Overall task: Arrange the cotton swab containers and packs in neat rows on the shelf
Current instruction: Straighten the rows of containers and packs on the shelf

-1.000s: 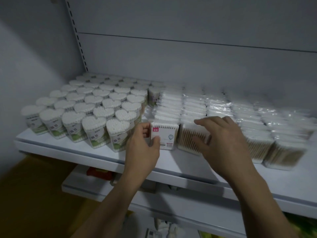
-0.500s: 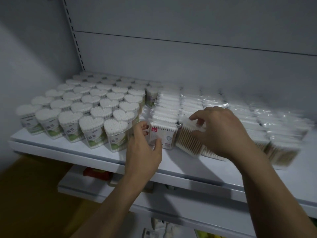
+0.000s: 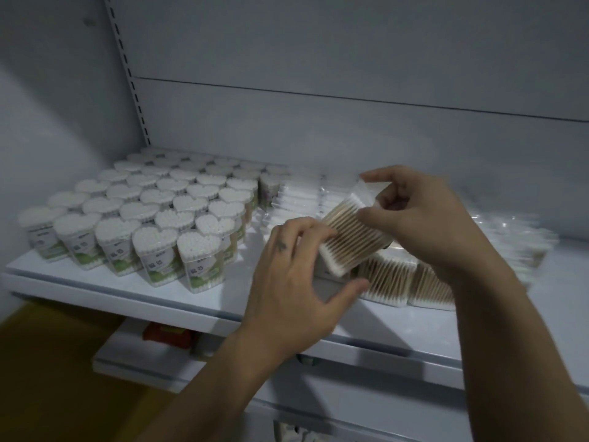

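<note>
- Shelf (image 3: pixel 178 301): white, smooth, with a rounded front lip. It is set into a pale grey back panel (image 3: pixel 318 122). A slotted upright (image 3: pixel 134 90) runs up the far-left corner. Lighting is dim.
- Below: a lower shelf (image 3: pixel 134 362), also white, carries a red object (image 3: pixel 165 334) too dark to identify. The yellow floor (image 3: pixel 47 362) shows at the near left.
- Left half of the shelf: heart-shaped containers (image 3: pixel 159 212) of clear plastic stand upright in tight diagonal rows from the front edge to the back panel. Each is packed with swabs, white cotton tips up. The near ones show green-and-white labels.
- Right half: flat packs (image 3: pixel 392 282) in clear crinkly film stand on edge and lean against each other in rows running front to back. They hold pale wooden sticks with white tips at both ends. The far right of this group is blurred.
- Lifted pack (image 3: pixel 353 237): rectangular, same wooden swabs. It is raised above the near end of the pack rows and tilted, its near end lower and to the left.
- Left hand (image 3: pixel 293 275): fingers curl against the lifted pack's near-left edge, and the thumb spreads out under its near end. I cannot tell whether the thumb touches it.
- Right hand (image 3: pixel 424 224): thumb and forefinger pinch the loose film at the lifted pack's far end. The other fingers are curled in.
</note>
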{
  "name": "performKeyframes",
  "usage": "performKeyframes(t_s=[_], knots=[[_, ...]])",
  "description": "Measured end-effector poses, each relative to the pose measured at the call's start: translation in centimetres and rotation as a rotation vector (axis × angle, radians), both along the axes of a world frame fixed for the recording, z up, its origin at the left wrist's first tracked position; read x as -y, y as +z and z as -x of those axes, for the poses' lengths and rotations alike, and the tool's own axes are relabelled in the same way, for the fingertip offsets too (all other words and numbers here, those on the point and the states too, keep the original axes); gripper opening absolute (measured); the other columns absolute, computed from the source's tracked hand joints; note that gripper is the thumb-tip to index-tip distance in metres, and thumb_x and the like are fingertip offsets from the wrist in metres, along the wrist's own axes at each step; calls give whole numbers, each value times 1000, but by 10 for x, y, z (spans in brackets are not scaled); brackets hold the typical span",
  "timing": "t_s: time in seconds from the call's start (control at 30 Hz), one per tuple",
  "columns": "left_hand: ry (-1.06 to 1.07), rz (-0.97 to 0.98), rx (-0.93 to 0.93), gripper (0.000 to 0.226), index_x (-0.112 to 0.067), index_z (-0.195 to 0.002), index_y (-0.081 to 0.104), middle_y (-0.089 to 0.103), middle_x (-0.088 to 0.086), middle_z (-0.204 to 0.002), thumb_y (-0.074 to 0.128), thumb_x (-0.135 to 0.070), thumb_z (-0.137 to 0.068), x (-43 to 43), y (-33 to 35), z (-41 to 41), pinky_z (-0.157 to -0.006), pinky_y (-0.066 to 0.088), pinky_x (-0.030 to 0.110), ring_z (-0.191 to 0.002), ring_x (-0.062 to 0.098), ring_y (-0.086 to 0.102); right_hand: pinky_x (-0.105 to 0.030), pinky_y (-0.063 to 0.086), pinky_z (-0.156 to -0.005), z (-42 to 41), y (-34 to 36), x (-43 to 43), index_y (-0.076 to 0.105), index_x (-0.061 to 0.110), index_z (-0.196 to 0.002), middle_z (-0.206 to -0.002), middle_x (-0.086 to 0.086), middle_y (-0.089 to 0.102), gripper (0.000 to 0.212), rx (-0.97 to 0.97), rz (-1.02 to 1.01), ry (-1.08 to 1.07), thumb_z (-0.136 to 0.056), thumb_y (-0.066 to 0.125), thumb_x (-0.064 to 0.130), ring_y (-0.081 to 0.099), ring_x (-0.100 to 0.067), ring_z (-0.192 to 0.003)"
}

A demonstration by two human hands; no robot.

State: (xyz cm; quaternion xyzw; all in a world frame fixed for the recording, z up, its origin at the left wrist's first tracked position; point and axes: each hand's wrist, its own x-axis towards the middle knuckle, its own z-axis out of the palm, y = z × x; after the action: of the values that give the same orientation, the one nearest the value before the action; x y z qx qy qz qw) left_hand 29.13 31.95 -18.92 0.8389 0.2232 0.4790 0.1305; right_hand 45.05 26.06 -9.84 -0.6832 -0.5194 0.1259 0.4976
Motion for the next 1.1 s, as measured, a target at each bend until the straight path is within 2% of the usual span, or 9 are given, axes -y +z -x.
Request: performKeyframes(t_s=[0.13, 0.23, 0.3, 0.4, 0.47, 0.6, 0.83, 1.0, 1.1], knots=[[46, -34, 5, 45, -20, -116, 49, 48, -5, -116, 63, -41, -79, 4, 6, -10, -88, 49, 36, -108, 16, 50, -26, 45, -49, 7, 1, 4, 66, 20, -108, -70, -5, 51, 31, -240, -50, 105, -81, 70, 5, 51, -15, -56], [-99, 409, 230, 29, -25, -106, 61, 63, -6, -104, 61, -45, -85, 4, 17, -4, -76, 55, 40, -91, 15, 62, -27, 44, -46, 9, 1, 11, 69, 18, -107, -71, -2, 54, 20, -461, -124, 161, -87, 65, 14, 51, -13, -58], [-244, 762, 368, 29, -27, -103, 67, 72, -1, -97, 65, -48, -83, 5, 25, 0, -76, 58, 43, -85, 22, 67, -25, 42, -46, 5, -1, 15, 69, 27, -107, -78, 3, 60, 21, -371, -141, 64, -87, 66, 22, 53, -9, -62], [-315, 889, 426, 34, -22, -105, 71, 74, 4, -96, 56, -41, -81, 1, 26, 5, -73, 55, 33, -92, 33, 65, -23, 44, -52, 2, -7, 21, 70, 34, -107, -93, 8, 67, 27, -237, -107, 65, -82, 72, 23, 58, -7, -69], [-336, 869, 412, 33, -23, -106, 72, 73, 9, -97, 57, -41, -83, 0, 23, 6, -70, 53, 29, -87, 31, 64, -23, 46, -56, 5, -12, 21, 70, 35, -109, -100, 6, 68, 33, -221, -95, 97, -78, 75, 26, 60, -9, -74], [-377, 839, 355, 27, -21, -104, 71, 75, -2, -92, 62, -30, -81, 6, 23, 10, -66, 50, 16, -78, 3, 66, -20, 51, -62, 9, -10, 21, 66, 35, -111, -96, 8, 67, 41, -102, -105, 100, -73, 79, 28, 64, -8, -77], [37, 400, 26, 24, -31, -109, 63, 58, -19, -97, 67, -35, -86, -15, 5, 33, -69, 42, 15, -91, 1, 57, -12, 40, -59, 17, -18, 31, 64, 35, -91, -81, 24, 60, 26, 423, 86, -59, -72, 81, 36, 56, 1, -72], [185, 76, -168, 11, -23, -103, 64, 56, -10, -102, 62, -23, -93, -27, -23, 42, -70, 40, 22, -88, 2, 47, -24, 29, -84, 30, -39, 22, 66, 34, -100, -100, 17, 61, 23, 674, 177, -82, -80, 72, 42, 50, -8, -98], [195, 42, -192, 19, -23, -107, 59, 55, -6, -105, 56, -23, -89, -33, -34, 38, -67, 44, 27, -92, 10, 48, -27, 20, -88, 31, -50, 9, 67, 32, -103, -105, 16, 63, 27, 824, 268, -135, -81, 68, 47, 46, -10, -108]])
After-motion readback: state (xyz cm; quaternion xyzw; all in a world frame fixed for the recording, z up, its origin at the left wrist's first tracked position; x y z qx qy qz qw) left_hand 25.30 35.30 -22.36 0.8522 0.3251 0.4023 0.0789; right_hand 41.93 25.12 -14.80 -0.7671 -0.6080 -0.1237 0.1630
